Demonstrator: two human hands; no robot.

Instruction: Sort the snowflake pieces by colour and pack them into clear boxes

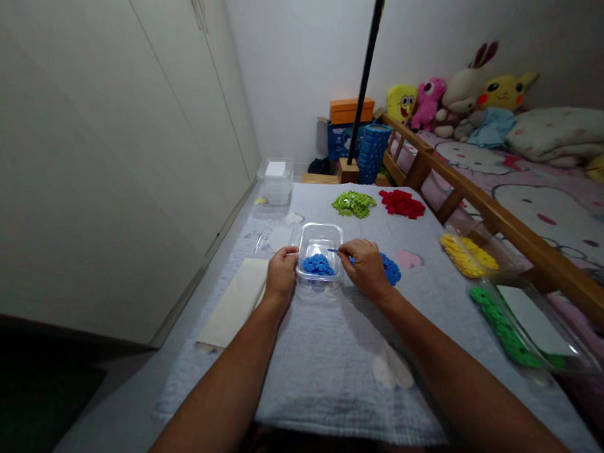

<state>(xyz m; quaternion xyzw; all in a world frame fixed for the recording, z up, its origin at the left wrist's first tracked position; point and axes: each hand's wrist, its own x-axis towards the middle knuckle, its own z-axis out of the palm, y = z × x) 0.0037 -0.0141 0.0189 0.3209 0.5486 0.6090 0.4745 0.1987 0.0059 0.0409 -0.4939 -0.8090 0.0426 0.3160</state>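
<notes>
A clear plastic box [319, 237] lies on a pale blanket [338, 358], with several blue flat pieces [318, 265] piled in its near end. My left hand [280, 271] is curled round the box's near left corner. My right hand [366, 267] pinches one blue piece [336, 251] at the box's right rim. Under and behind that hand lies a loose heap of blue pieces [391, 269] on the blanket.
Lime green pieces [354, 203] and red pieces [402, 203] lie in heaps further back. Clear containers with yellow pieces [467, 254] and green pieces [506, 328] sit at the right by a wooden bed rail [512, 227]. An empty clear tub [276, 179] stands back left; a cream sheet [235, 303] lies left.
</notes>
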